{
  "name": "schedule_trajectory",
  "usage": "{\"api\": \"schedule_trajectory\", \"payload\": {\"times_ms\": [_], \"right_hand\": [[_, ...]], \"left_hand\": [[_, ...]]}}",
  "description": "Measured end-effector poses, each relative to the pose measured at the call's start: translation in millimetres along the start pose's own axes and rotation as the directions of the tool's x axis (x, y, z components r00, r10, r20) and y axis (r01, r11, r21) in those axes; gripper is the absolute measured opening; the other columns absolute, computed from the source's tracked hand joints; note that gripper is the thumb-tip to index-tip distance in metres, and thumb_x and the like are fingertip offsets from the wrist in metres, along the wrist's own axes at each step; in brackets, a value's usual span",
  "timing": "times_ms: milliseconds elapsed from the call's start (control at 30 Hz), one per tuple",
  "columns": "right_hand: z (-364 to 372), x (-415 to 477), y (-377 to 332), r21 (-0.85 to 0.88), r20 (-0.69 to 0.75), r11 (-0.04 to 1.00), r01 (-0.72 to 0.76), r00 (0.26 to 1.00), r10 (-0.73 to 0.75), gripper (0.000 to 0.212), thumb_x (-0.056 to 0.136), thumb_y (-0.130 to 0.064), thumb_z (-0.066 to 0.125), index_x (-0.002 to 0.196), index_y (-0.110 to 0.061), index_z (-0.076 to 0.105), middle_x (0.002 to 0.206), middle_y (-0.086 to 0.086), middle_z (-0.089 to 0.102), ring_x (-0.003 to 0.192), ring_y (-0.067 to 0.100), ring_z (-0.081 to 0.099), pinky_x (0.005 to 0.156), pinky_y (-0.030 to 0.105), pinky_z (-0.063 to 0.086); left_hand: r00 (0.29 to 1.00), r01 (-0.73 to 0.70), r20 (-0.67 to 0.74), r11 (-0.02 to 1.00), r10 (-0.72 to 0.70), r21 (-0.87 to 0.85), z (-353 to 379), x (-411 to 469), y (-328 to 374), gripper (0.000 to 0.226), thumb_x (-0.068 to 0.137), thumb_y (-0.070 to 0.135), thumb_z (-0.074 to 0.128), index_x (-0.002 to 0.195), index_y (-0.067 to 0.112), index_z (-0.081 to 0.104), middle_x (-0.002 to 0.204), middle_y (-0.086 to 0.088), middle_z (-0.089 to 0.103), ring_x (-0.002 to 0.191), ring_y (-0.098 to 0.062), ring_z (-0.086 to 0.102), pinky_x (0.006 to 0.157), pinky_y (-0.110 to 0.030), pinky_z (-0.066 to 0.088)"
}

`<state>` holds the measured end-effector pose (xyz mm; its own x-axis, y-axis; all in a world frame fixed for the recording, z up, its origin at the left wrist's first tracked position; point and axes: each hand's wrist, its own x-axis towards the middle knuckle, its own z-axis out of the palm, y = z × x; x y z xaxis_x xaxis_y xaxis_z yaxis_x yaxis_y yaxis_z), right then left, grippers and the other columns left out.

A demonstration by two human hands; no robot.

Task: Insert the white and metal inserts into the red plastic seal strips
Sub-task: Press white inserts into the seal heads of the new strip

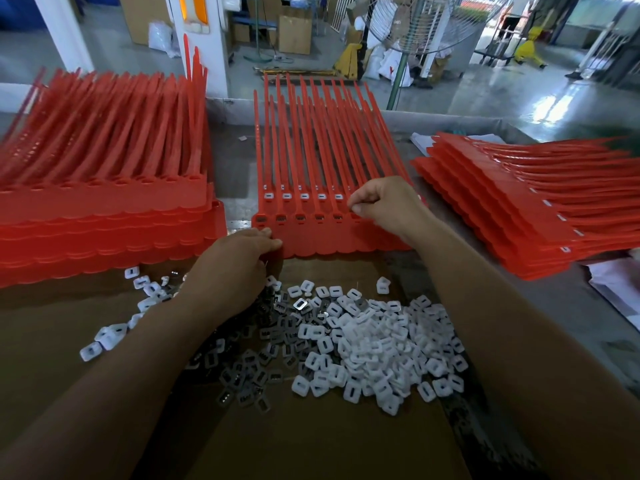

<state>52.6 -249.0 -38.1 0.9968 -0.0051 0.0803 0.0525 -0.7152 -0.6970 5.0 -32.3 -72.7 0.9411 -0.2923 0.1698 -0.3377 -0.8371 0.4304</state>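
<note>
Seal strips (332, 237) lie between the hands: left hand (239, 261) grips their near edge, right hand (384, 206) pinches at the sixth slot, whether holding an insert I cannot tell. White inserts (374, 341) and metal inserts (256, 362) are heaped beneath the wrists.

A brown cardboard sheet (329, 445) covers the tabletop's near edge, and white papers (616, 282) lie at its right edge. Beyond the far edge stand a fan (415, 26) and a cardboard box (295, 34).

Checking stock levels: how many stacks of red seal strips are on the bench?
3: left stack, middle stack straight ahead, right stack with its tails pointing right. More may sit outside the frame.
</note>
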Motion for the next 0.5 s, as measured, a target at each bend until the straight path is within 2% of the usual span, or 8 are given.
{"api": "schedule_trajectory", "payload": {"times_ms": [100,133,267,400,500], "right_hand": [[3.4,4.2,2.1,-0.035,0.032,0.998,-0.049,0.998,0.050,0.017,0.087,-0.003,0.057,0.099,-0.009,0.069,0.100,0.002,0.065,0.094,0.010,0.058,0.079,0.017,0.041],[3.4,4.6,2.7,-0.034,0.037,0.998,-0.060,0.997,0.061,0.018,0.088,-0.003,0.056,0.099,-0.008,0.068,0.103,0.003,0.065,0.097,0.011,0.057,0.083,0.019,0.040],[0.7,3.3,3.7,-0.049,0.065,0.997,-0.066,0.996,0.069,0.018,0.087,0.000,0.055,0.095,-0.008,0.069,0.094,0.002,0.065,0.088,0.008,0.055,0.081,0.020,0.040],[-1.4,3.2,0.9,-0.102,0.088,0.992,-0.077,0.992,0.086,0.016,0.086,-0.002,0.059,0.092,-0.011,0.070,0.090,-0.004,0.062,0.091,0.008,0.054,0.085,0.021,0.039],[-0.1,2.2,1.0,-0.074,0.077,0.993,-0.087,0.993,0.093,0.015,0.084,-0.001,0.060,0.090,-0.011,0.070,0.077,-0.008,0.060,0.082,0.005,0.055,0.081,0.018,0.040]], "left_hand": [[1.000,0.005,-0.005,1.000,-0.005,-0.003,0.6,0.0,-0.5,0.053,0.083,-0.005,0.041,0.129,0.019,0.049,0.143,0.003,0.037,0.134,-0.011,0.028,0.109,-0.022,0.015],[1.000,0.006,-0.007,1.000,-0.006,-0.003,0.7,-0.1,-0.5,0.052,0.083,-0.004,0.041,0.129,0.019,0.049,0.143,0.003,0.037,0.134,-0.011,0.028,0.109,-0.022,0.015],[1.000,0.007,-0.001,1.000,-0.007,0.005,0.5,-1.2,-0.5,0.052,0.084,-0.003,0.041,0.130,0.019,0.048,0.143,0.003,0.037,0.134,-0.011,0.027,0.108,-0.020,0.014],[1.000,0.003,0.001,1.000,-0.003,0.012,-0.7,-1.5,0.7,0.052,0.084,-0.003,0.042,0.130,0.019,0.047,0.144,0.002,0.036,0.134,-0.012,0.028,0.109,-0.022,0.015],[1.000,-0.001,-0.001,1.000,0.001,0.015,-0.9,-2.0,0.6,0.052,0.084,-0.003,0.041,0.130,0.019,0.048,0.144,0.003,0.037,0.134,-0.012,0.028,0.109,-0.023,0.015]]}}
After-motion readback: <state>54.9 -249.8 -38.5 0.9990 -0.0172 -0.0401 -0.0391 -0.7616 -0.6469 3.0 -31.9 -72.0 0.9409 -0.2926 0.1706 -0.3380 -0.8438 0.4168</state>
